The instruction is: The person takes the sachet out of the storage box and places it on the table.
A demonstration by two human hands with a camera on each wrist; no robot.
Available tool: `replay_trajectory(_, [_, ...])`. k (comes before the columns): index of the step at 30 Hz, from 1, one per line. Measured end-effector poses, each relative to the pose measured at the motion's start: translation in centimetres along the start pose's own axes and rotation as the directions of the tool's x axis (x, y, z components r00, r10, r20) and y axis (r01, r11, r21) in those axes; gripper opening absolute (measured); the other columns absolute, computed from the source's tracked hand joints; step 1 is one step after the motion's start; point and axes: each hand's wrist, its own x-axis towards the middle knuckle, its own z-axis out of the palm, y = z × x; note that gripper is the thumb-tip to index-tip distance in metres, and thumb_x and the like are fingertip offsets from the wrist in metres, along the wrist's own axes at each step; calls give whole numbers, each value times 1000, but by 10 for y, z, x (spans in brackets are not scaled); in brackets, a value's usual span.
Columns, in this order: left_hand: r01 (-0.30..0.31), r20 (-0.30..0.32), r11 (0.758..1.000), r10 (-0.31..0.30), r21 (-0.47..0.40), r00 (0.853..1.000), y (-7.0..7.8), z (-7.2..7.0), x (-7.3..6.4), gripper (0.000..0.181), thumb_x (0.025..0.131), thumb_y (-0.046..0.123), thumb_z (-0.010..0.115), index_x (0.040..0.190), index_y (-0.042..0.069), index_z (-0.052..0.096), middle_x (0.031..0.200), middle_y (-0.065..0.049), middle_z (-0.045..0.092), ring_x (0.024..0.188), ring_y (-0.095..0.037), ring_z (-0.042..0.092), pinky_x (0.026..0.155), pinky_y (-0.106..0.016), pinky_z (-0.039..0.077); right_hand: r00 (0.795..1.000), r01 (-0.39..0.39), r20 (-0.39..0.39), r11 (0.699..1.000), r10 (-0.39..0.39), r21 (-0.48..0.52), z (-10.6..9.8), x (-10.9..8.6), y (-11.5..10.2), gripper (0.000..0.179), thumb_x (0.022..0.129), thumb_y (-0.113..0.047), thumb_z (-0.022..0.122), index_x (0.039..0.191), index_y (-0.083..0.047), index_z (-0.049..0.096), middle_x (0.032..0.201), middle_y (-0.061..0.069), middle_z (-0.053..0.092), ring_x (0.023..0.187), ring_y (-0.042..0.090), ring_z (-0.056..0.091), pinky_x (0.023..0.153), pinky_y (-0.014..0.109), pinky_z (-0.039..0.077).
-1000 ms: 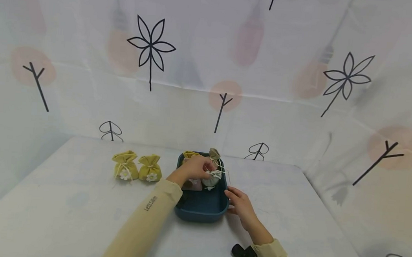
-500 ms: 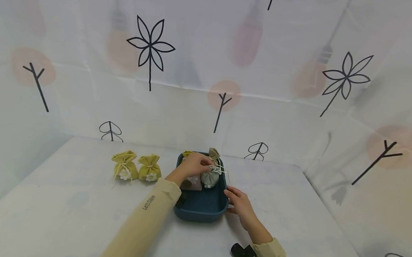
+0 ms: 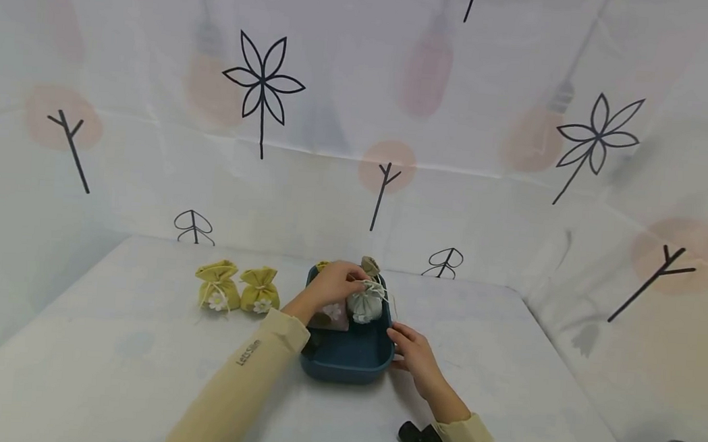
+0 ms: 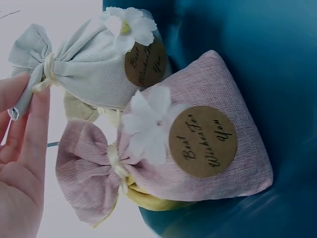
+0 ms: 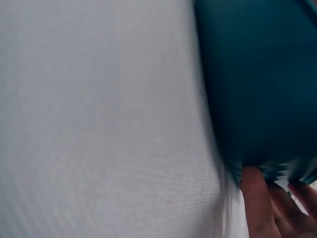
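My left hand [image 3: 332, 284] reaches over the dark blue bin [image 3: 345, 372] and pinches the gathered neck of a pale grey drawstring pouch [image 4: 94, 74] between thumb and fingers. This pouch hangs upright at the back right inside the bin. Beside it leans a pink pouch [image 4: 210, 84] with a white flower and a round brown label; a bit of yellow cloth shows behind. An olive-brown pouch [image 3: 370, 266] pokes up at the bin's far edge, mostly hidden. My right hand [image 3: 418, 363] rests its fingertips against the bin's right outer wall.
Two yellow pouches [image 3: 218, 286] with white flowers stand on the white-covered table [image 3: 138, 370], left of the bin. A black device [image 3: 418, 438] is at my right wrist. A patterned cloth backdrop [image 3: 307, 198] rises behind and to the sides.
The grey pouch has shifted slightly and now stands straighter, its neck between my left fingers. My right hand keeps its place at the bin's side.
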Motion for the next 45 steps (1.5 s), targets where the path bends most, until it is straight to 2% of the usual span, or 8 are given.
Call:
replay_trajectory(4, [4,-8,1000,-4,-29,1000,4,-4,-2,15,91,11,60,102,9,69,103,-5,64,97,-21,60,75,-31,50,1000,1,1,1000,-1,0,0,-1,-1,45,96,-21,49,131,8,45,129,28,48,99,32,60,72,40,54])
replay_trajectory(8, [-28,-22,998,27,-50,999,10,-8,-5,17,92,12,59,106,9,68,105,-6,64,98,-22,60,74,-32,51,1000,5,10,1000,-5,-2,-1,-1,0,46,97,-21,49,132,9,44,129,29,47,100,33,59,72,40,54])
replay_trajectory(18, [-65,-38,994,61,-92,997,24,-17,-17,20,92,18,59,110,12,67,107,-2,64,98,-19,59,76,-31,51,1000,-1,9,1000,1,4,-2,-2,-1,45,96,-20,50,131,8,45,130,28,47,100,32,59,73,40,54])
replay_trajectory(27, [-127,-72,984,119,-121,990,33,-29,-33,23,92,21,59,113,14,66,110,-1,64,94,-15,60,73,-29,50,996,66,59,997,-68,27,-6,-3,1,57,93,-35,56,130,8,47,125,27,51,92,25,62,71,38,54])
replay_trajectory(36, [-187,-106,975,175,-120,979,37,-43,-51,22,91,20,62,110,11,67,101,1,65,85,-13,59,72,-29,50,1000,10,12,1000,-10,15,-2,-1,0,46,98,-22,49,132,9,44,129,29,47,100,33,59,72,40,54])
replay_trajectory(40, [-176,-128,978,161,-113,979,37,-50,-61,20,90,19,63,107,12,68,96,2,66,82,-13,59,72,-30,50,1000,16,19,1000,-16,14,-2,0,1,47,98,-22,47,132,10,42,130,30,46,99,32,59,71,40,54])
replay_trajectory(45, [-210,-165,970,189,-121,968,37,-58,-76,18,89,16,64,104,10,69,95,1,66,80,-13,57,71,-30,49,1000,19,9,1000,-19,12,-1,-1,2,47,98,-22,48,132,10,43,128,29,48,96,29,61,71,40,54])
